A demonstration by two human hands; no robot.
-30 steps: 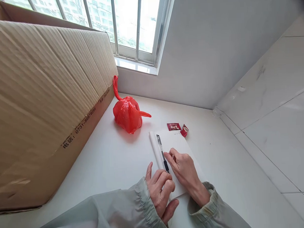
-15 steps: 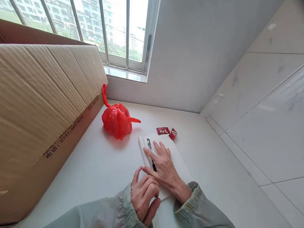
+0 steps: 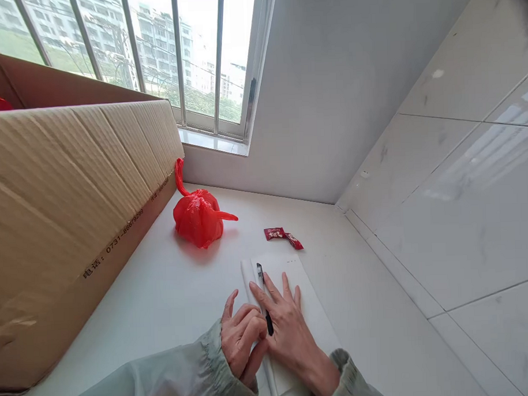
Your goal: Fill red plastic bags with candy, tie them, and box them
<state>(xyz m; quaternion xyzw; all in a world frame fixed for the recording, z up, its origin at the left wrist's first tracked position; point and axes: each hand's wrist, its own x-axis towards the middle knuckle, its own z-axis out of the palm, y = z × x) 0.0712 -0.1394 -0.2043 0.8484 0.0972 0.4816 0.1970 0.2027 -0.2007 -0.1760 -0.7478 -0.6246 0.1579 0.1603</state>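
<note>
Flattened now, right hand (image 3: 286, 327) presses paper (image 3: 308, 303); left fingers (image 3: 246, 325) curled by pen (image 3: 264, 296); box (image 3: 73, 187) reads 0731-8667929.

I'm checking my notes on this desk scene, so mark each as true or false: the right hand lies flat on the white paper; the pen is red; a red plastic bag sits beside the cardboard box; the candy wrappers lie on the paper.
1. The right hand lies flat on the white paper. True.
2. The pen is red. False: it is black and clear.
3. A red plastic bag sits beside the cardboard box. True.
4. The candy wrappers lie on the paper. False: they lie on the white surface beyond it.
</note>
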